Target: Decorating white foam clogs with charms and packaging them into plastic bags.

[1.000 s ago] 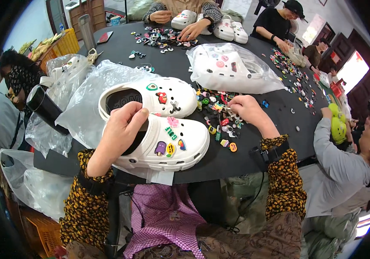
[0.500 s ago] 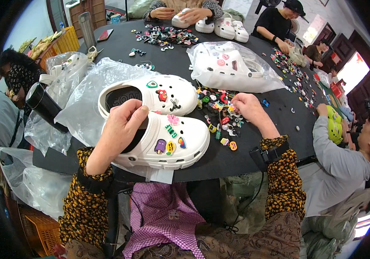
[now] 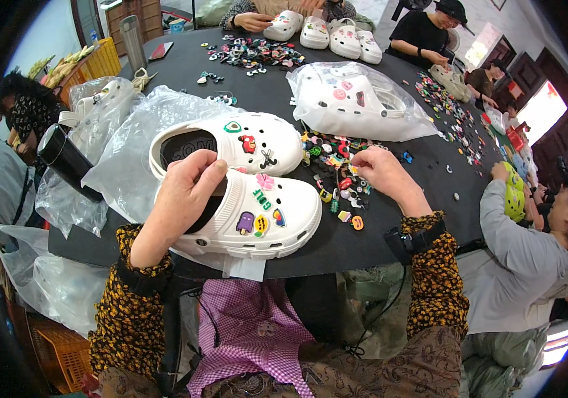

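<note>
White, the nearer clog (image 3: 277, 205) sits by the six o'clock edge of the worktop (image 3: 473, 209); the left hand (image 3: 188, 192) has its fingers curled over the opening, tips hidden, grip unclear. Toward two o'clock, the right hand (image 3: 390, 176) has its fingers bent close together at loose charms (image 3: 345, 184); whether they pinch one, I cannot tell. A careless wrist sweep could scatter them.

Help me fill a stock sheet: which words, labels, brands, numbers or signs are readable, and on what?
I won't copy wording, only place it.
Green letter-shaped charm on the nearer white perforated clog: readable.
Black insole inside the farther white perforated clog: lettering, partly hidden.
Loose multicoloured charms on the black table: any print too small.
</note>
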`<state>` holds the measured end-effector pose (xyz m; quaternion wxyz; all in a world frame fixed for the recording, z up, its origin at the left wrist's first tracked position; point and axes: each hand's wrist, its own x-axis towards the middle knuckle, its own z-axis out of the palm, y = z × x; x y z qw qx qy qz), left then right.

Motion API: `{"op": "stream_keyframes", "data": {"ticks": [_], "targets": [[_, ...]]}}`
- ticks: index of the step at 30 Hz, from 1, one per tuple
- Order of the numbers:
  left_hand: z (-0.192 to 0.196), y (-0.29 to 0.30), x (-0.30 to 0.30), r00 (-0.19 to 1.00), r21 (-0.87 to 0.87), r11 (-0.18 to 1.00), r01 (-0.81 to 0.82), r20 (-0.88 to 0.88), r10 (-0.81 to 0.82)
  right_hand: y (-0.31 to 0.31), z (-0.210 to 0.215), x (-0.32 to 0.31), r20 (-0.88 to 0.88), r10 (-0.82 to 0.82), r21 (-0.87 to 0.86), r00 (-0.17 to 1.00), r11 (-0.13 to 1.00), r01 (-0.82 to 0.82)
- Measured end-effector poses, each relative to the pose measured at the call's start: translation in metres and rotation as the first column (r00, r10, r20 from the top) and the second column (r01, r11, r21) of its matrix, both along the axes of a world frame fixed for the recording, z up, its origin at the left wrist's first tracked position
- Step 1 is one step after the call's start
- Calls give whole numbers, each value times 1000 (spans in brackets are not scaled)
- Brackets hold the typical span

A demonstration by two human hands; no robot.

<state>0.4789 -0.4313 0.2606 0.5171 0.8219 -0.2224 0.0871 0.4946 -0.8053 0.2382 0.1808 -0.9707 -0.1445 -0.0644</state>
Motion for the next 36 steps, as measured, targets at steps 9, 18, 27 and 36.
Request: {"op": "stream_keyframes", "data": {"ticks": [9, 18, 27, 36], "targets": [[6, 4, -4, 995, 62, 998, 20, -95, -14, 3, 4, 0, -8, 29, -92, 1000, 995, -30], [1, 4, -1, 999, 46, 998, 36, -15, -35, 15, 6, -10, 29, 14, -120, 999, 993, -10], [-6, 4, 1, 999, 73, 997, -29, 24, 28, 7, -7, -3, 27, -85, 46, 996, 995, 84], [-1, 5, -1, 1000, 90, 996, -17, -25, 19, 1, -2, 0, -118, -197, 202, 973, 955, 218]]}}
